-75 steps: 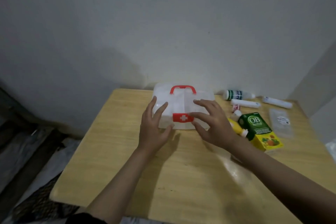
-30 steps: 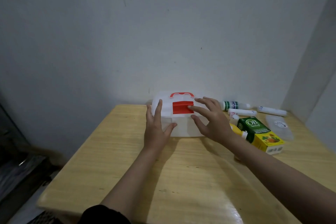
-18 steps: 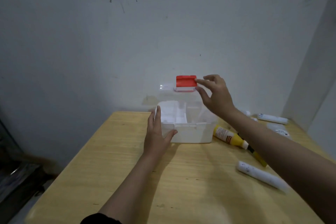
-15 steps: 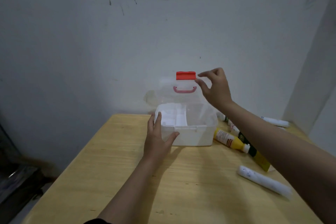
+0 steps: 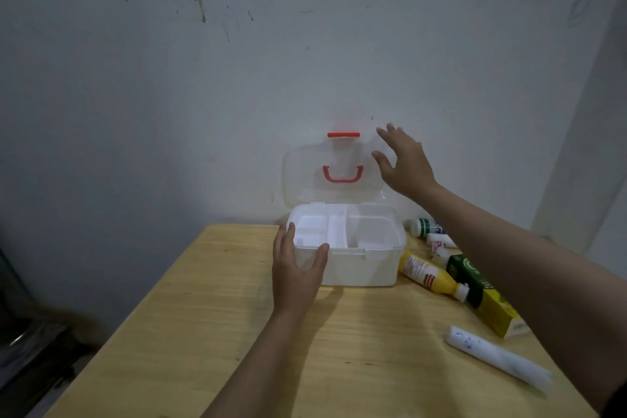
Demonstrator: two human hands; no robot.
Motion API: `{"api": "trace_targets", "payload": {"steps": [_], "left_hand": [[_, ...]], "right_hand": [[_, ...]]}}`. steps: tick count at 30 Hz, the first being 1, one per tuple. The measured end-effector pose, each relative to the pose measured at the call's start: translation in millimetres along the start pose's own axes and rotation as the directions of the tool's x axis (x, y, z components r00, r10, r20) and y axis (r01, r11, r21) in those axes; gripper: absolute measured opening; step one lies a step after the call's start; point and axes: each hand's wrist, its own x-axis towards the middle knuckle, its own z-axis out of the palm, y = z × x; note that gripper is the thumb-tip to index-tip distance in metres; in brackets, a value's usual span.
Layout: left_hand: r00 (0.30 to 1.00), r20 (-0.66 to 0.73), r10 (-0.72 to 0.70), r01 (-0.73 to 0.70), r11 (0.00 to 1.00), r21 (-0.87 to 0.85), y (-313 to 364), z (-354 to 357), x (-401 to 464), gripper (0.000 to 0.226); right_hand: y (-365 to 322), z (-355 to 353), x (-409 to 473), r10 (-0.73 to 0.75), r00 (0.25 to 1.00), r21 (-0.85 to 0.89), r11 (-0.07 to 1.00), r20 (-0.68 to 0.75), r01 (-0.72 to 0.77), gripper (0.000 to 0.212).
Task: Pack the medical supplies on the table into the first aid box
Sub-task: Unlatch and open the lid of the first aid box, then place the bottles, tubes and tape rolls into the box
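Observation:
The white first aid box [image 5: 366,268] stands open on the wooden table [image 5: 210,332], its clear lid [image 5: 305,173] with red handle upright against the wall. A white divided tray shows inside. My left hand [image 5: 297,275] grips the box's front left corner. My right hand [image 5: 405,163] hovers open just right of the lid, fingers spread, touching nothing. To the right of the box lie a yellow bottle [image 5: 429,276], a green and yellow carton [image 5: 481,299], a green-labelled white bottle [image 5: 422,227], a small white tube [image 5: 439,241] and a long white roll [image 5: 498,358].
The table stands against a grey wall [image 5: 305,44], with a corner at the right. The table's left edge drops to a dark floor [image 5: 30,349]. My right forearm crosses over the supplies on the right.
The red latch was released and the lid swung up and back until it stands upright. My right hand has let go of the lid. My left hand stayed on the box.

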Motion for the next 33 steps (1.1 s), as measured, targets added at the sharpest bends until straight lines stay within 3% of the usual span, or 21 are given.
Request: {"api": "trace_targets", "payload": {"steps": [7,12,17,21,24,30,33], "left_hand": [[1.000,-0.010,-0.029,0.028,0.999,-0.040,5.6,-0.5,-1.8,0.070],[0.998,-0.002,-0.060,0.060,0.998,-0.019,7.7,-1.2,-0.1,0.071],[0.996,0.035,-0.082,0.082,0.997,0.001,12.5,-6.5,3.9,0.072],[0.992,0.066,-0.105,0.105,0.994,0.012,12.2,-13.6,4.3,0.074],[0.987,0.100,-0.126,0.124,0.992,0.029,11.2,-18.5,3.8,0.079],[0.987,0.114,-0.111,0.107,0.994,0.036,11.1,-20.3,2.0,0.078],[0.987,0.109,-0.117,0.113,0.993,0.039,10.5,-19.0,1.1,0.080]], "right_hand": [[3.0,-48.4,-39.8,-0.064,0.991,0.062,0.995,-0.114,0.072,0.030],[16.4,-76.2,-97.7,0.029,0.997,-0.003,1.000,0.074,-0.029,0.016],[39.4,-73.8,-153.1,0.170,0.958,-0.163,0.977,0.231,-0.134,0.013],[45.3,-65.6,-171.1,0.174,0.934,-0.447,0.894,0.312,-0.018,0.017],[46.5,-59.4,-176.7,0.201,0.918,-0.554,0.832,0.342,0.024,0.023],[51.4,-48.3,-188.4,0.117,0.951,-0.624,0.776,0.285,0.091,0.027],[51.7,-48.4,-193.2,0.075,0.978,-0.489,0.872,0.193,0.030,0.028]]}}
